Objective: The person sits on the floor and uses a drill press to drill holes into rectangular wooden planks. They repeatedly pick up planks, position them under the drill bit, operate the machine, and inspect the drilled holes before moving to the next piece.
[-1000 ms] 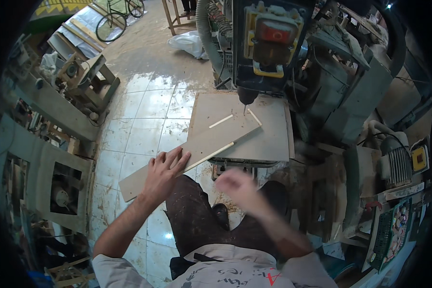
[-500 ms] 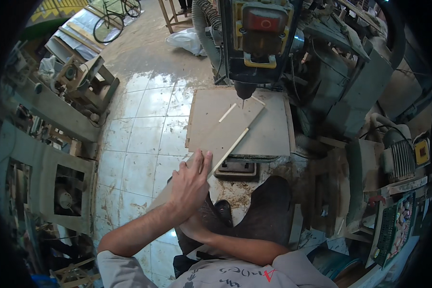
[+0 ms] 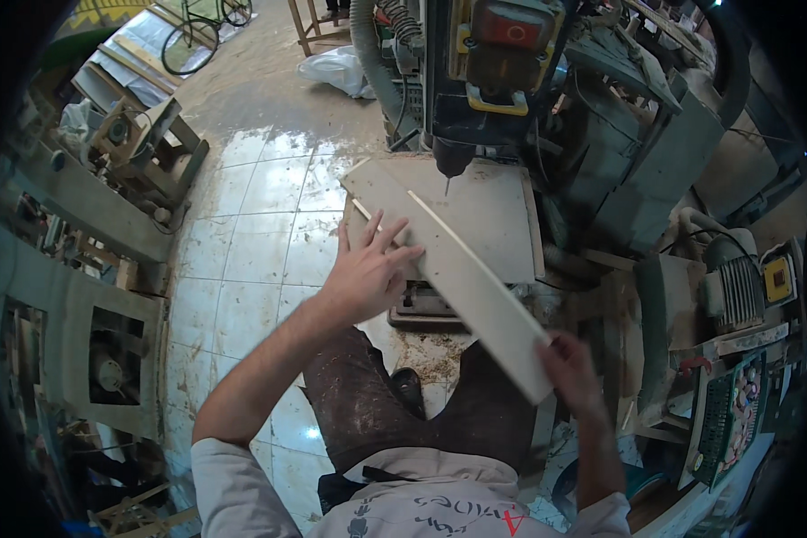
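A long pale board (image 3: 462, 278) with light-coloured edges lies slantwise, its far end on the drill press table (image 3: 489, 215) and its near end out over my lap. My right hand (image 3: 572, 369) is closed round the near end at its right edge. My left hand (image 3: 368, 276) rests at the board's left edge with its fingers spread, touching it. Above the table hangs the drill chuck (image 3: 455, 160) with a thin bit (image 3: 447, 186) pointing down, to the right of the board and apart from it.
The drill press housing (image 3: 489, 63) with a red switch stands straight ahead. A finned motor (image 3: 735, 291) and a green crate (image 3: 731, 417) of small items are at right. Machines (image 3: 121, 359) line the left side. Sawdust lies on the tiled floor (image 3: 251, 242).
The board has swung round, its far end from right to left, away from under the bit. My arms have uncrossed: my right hand is now out at the right, and my left hand's fingers have spread.
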Demonstrator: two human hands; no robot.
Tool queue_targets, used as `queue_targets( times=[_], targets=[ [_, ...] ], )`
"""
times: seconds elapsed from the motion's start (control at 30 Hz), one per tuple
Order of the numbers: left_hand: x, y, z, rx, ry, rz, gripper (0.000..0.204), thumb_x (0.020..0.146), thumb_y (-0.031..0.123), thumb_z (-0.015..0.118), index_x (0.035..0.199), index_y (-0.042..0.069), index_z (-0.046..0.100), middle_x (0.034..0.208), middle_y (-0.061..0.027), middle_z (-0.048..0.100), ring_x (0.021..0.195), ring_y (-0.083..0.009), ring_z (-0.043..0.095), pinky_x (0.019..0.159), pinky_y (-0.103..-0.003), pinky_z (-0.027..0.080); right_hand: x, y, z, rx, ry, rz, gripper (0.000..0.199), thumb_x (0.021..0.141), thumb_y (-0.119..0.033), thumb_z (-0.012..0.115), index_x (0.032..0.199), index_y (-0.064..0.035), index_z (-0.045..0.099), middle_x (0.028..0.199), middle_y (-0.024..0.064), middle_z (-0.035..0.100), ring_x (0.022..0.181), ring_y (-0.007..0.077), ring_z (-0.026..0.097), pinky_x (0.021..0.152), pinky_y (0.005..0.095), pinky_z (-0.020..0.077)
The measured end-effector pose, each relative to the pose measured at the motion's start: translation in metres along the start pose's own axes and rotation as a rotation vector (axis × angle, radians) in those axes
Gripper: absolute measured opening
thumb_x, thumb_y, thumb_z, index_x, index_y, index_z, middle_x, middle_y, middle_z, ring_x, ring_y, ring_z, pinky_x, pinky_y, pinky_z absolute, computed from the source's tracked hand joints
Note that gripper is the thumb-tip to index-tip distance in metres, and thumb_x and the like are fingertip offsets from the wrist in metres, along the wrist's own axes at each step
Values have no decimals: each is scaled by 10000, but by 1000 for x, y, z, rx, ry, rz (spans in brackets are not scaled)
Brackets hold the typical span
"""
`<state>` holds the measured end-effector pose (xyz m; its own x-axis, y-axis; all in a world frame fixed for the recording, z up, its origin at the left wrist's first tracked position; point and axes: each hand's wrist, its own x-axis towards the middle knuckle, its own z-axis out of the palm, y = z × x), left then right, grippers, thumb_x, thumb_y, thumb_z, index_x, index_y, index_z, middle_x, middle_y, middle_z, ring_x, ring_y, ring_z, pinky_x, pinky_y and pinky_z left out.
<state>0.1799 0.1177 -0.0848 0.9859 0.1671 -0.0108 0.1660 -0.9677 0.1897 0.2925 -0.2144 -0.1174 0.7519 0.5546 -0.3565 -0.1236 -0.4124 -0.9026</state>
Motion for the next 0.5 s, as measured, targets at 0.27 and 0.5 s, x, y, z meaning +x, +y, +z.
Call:
queue_targets(
  times=[0.27, 0.5],
  targets=[
    [65, -44, 2, -98, 82, 70, 533, 789, 481, 719, 1203, 185, 560, 1507, -137, 320, 1451, -385, 133, 1121, -672, 49, 110, -12, -74, -15, -83, -198, 178, 901, -205, 688, 948, -58, 599, 707, -67, 528, 544, 7, 417, 458, 206, 297],
    [87, -60, 7, -205, 79, 160, 567, 743, 497, 751, 1159, 153, 576, 1420, -114, 445, 1406, -329, 291, 1141, -635, 49, 162, -38, -77, -62, -193, -210, 182, 885, -209, 703, 911, -70, 588, 740, -71, 517, 617, 7, 428, 514, 210, 332]
  ],
)
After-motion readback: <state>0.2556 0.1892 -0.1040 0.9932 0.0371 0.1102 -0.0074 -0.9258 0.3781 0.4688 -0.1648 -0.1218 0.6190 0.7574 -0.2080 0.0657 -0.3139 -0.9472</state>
